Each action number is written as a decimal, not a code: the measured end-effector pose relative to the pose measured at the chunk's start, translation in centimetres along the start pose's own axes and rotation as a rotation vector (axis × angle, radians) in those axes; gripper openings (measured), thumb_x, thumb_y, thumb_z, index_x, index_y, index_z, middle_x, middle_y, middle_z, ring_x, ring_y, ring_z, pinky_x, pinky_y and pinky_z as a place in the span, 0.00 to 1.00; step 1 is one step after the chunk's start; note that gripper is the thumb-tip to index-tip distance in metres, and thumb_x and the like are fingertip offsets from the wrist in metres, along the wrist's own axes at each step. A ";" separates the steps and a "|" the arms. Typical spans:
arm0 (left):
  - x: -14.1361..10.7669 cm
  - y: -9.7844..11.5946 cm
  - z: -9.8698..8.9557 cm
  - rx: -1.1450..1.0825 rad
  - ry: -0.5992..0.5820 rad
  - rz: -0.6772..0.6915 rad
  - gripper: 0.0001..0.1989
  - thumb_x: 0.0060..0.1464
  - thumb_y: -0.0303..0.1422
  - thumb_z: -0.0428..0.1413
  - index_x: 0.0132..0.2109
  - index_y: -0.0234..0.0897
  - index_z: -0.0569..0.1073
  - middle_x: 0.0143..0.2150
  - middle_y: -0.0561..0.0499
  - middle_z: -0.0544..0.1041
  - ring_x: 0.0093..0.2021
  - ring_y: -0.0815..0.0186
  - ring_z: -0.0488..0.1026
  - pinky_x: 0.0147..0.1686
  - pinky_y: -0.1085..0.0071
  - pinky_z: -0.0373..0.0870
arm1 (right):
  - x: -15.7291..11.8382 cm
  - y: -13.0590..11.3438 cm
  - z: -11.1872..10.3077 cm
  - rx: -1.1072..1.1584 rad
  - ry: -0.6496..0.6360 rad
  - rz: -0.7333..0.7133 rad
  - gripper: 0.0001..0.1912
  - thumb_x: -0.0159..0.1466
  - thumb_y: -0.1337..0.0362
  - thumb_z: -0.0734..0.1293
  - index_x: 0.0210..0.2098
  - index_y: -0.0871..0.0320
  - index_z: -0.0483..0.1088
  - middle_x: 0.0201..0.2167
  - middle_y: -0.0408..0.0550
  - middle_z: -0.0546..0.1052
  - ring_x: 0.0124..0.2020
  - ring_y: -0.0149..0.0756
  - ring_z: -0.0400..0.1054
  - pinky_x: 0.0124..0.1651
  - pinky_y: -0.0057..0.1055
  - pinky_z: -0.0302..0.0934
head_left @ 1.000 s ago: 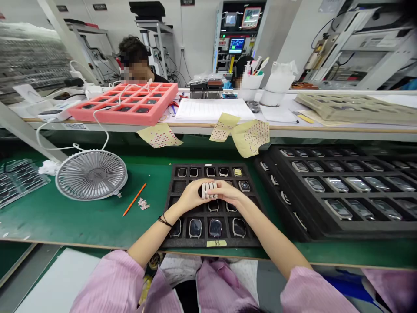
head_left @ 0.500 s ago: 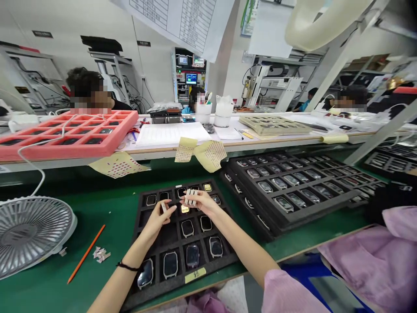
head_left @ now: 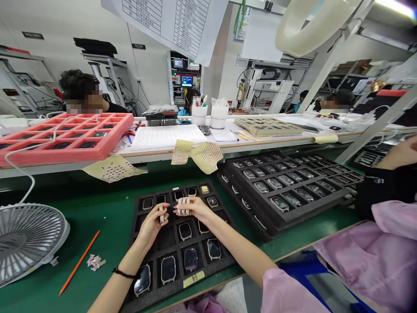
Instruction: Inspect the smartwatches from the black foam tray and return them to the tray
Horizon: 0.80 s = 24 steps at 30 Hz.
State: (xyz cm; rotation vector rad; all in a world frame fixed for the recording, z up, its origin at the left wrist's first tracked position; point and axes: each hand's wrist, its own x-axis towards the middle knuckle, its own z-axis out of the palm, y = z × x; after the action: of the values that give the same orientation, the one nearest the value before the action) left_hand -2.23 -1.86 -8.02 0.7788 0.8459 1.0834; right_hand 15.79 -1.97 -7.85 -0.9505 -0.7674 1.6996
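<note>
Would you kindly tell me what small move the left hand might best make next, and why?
I would probably lower the single piece in the left hand toward the tray, since it is already apart from the row of similar pieces in the right hand, and both hands are above the tray, where watches sit in separate slots.
</note>
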 end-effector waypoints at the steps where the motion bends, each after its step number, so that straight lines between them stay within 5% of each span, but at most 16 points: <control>1: 0.0 0.0 0.0 0.002 0.002 0.003 0.13 0.37 0.29 0.64 0.35 0.31 0.78 0.29 0.54 0.65 0.25 0.74 0.61 0.19 0.77 0.55 | 0.0 0.0 0.0 0.001 0.000 0.002 0.28 0.32 0.62 0.83 0.31 0.64 0.76 0.24 0.46 0.79 0.28 0.41 0.77 0.40 0.39 0.71; 24: 0.2 0.1 -0.3 0.108 0.068 0.004 0.18 0.33 0.32 0.66 0.37 0.35 0.80 0.34 0.52 0.72 0.31 0.67 0.73 0.29 0.75 0.71 | -0.5 -0.4 0.2 0.026 0.006 -0.010 0.29 0.31 0.62 0.83 0.32 0.64 0.77 0.27 0.49 0.81 0.30 0.43 0.78 0.39 0.37 0.72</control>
State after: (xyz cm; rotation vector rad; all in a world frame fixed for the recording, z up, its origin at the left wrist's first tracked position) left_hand -2.45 -1.65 -8.12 0.8380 0.9673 1.0788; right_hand 15.87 -2.31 -7.30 -0.9325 -0.7433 1.6935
